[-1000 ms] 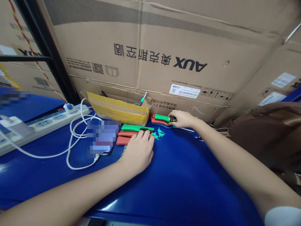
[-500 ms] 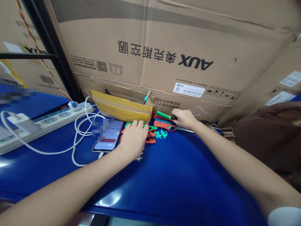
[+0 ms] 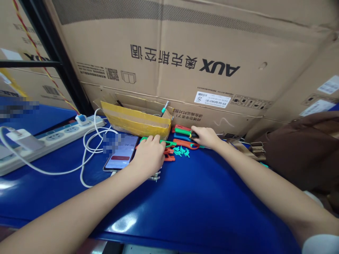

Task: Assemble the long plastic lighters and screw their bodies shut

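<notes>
My right hand (image 3: 205, 137) is closed around a screwdriver (image 3: 182, 132) with a green and black handle. The handle lies across red, blue and orange lighter-like bodies (image 3: 185, 144), and its thin shaft shows beyond my hand. My left hand (image 3: 151, 152) curls down over a pile of plastic pieces. A green plastic piece (image 3: 169, 144) and orange plastic pieces (image 3: 169, 157) stick out past the fingers, whose undersides are hidden. Between the hands lies a cluster of small teal parts (image 3: 181, 151). Metal-ended pieces (image 3: 156, 176) show just below my left hand.
A cardboard tray with yellow tape (image 3: 137, 120) holds a teal-collared metal rod (image 3: 164, 108). Left are a phone (image 3: 122, 153), a white cable (image 3: 84, 155) and a power strip (image 3: 57, 143). A large carton (image 3: 164, 28) stands behind the blue table (image 3: 201, 197); a brown cloth item (image 3: 296, 155) is right.
My right hand has moved slightly down and left, bringing the screwdriver lower over the lighter-like bodies. My left hand remains over the plastic pieces.
</notes>
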{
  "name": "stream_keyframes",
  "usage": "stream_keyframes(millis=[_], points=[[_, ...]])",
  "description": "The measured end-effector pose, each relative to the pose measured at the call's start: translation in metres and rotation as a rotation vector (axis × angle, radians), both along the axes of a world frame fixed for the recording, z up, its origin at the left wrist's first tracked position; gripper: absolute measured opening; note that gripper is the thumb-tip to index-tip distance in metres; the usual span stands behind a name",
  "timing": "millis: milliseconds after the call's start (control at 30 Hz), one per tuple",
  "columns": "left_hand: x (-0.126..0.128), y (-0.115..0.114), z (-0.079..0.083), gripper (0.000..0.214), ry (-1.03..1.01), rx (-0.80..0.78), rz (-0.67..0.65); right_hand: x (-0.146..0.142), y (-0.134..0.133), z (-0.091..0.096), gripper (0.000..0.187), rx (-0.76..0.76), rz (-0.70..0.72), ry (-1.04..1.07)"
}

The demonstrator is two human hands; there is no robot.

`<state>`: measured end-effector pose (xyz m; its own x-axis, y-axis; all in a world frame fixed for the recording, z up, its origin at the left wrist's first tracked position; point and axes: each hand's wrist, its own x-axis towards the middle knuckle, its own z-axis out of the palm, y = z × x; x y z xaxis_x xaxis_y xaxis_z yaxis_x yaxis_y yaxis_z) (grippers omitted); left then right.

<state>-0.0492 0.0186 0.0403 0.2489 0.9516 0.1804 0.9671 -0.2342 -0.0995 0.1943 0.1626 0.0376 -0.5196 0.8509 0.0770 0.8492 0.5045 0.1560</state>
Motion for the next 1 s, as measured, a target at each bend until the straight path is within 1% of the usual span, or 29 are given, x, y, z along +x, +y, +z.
stream_keyframes(millis=[200,400,633,767,900,1000], points=[[-0.001,0.001,0.002,0.028,0.005,-0.029,0.015,0.003,-0.006,-0.003,0.034,-0.069,-0.015,0.083],[0.0,0.002,0.003,0.032,0.018,-0.067,0.027,0.01,-0.019,-0.001,0.031,-0.055,0.017,0.139],[0.002,-0.001,0.004,0.041,0.018,-0.087,0.034,0.014,-0.034,-0.005,0.026,-0.06,0.034,0.12],[0.003,-0.002,0.005,0.04,0.023,-0.065,0.043,0.012,-0.028,-0.007,0.022,-0.03,-0.048,0.114],[0.002,0.0,0.004,0.035,0.029,-0.059,0.032,0.006,-0.017,-0.007,0.03,-0.026,-0.112,0.114],[0.001,0.001,0.004,0.033,0.029,-0.061,0.015,0.002,-0.013,-0.008,0.036,-0.032,-0.129,0.119]])
